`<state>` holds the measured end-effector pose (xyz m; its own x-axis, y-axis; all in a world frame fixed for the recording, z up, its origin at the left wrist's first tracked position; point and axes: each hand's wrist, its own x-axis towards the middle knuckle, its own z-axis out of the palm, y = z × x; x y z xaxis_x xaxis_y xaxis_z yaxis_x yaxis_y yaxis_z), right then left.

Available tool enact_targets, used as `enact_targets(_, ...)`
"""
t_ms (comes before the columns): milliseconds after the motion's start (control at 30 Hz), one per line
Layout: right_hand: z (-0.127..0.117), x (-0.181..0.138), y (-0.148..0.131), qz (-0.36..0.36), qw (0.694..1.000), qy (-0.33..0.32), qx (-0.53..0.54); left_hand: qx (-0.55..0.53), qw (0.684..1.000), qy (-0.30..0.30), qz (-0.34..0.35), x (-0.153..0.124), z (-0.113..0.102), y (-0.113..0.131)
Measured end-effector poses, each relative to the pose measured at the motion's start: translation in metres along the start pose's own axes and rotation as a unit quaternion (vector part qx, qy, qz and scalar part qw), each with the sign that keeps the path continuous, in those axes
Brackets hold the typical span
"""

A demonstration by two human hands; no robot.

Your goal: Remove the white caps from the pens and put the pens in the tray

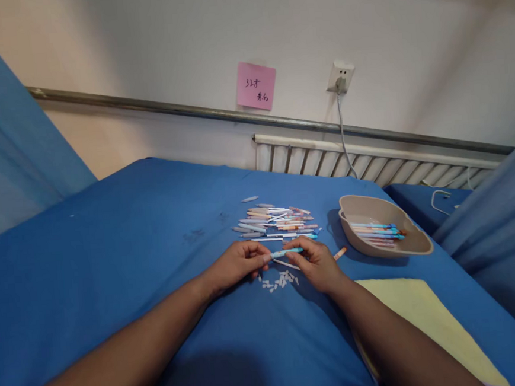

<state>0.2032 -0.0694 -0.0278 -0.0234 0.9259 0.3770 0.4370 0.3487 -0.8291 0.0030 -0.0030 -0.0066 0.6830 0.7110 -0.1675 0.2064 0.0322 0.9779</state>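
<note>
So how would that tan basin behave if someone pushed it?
The tan basin looks stiff, holding its curved walls. It seems unlikely to tip, being wide and low. The slim pens lying loose inside would probably shift or roll.

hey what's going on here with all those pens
A person has a light-blue pen in the grip of both hands, the left hand at one end and the right hand at the other, over a blue-covered surface. Beyond the hands lies a spread of pen parts; a scatter of small white pieces lies nearer the person. To the right, a beige bin holds several pens.
</note>
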Motion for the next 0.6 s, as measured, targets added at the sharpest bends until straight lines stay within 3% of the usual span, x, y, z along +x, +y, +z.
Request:
enact_targets(233, 0.0009, -0.001, -0.0109, -0.062, 0.994, -0.022, -0.086, -0.01, 0.998, 0.038, 0.041, -0.0023, 0.0045, 0.0057)
enact_targets(333, 0.0024, -0.0022, -0.0104, -0.065, 0.994, 0.002, -0.09, -0.05, 0.997, 0.059, 0.012, -0.0014, 0.0044, 0.005)
enact_targets(467, 0.0031, -0.0019, -0.0066, -0.058, 0.994, 0.01, -0.092, -0.022, 0.997, 0.066, -0.028, 0.0012, 0.0015, 0.0022)
enact_targets(600, 0.0029, -0.0005, -0.0045, -0.039, 0.996, 0.017, -0.082, -0.052, 0.993, 0.098, 0.032, 0.0017, 0.0005, 0.0029)
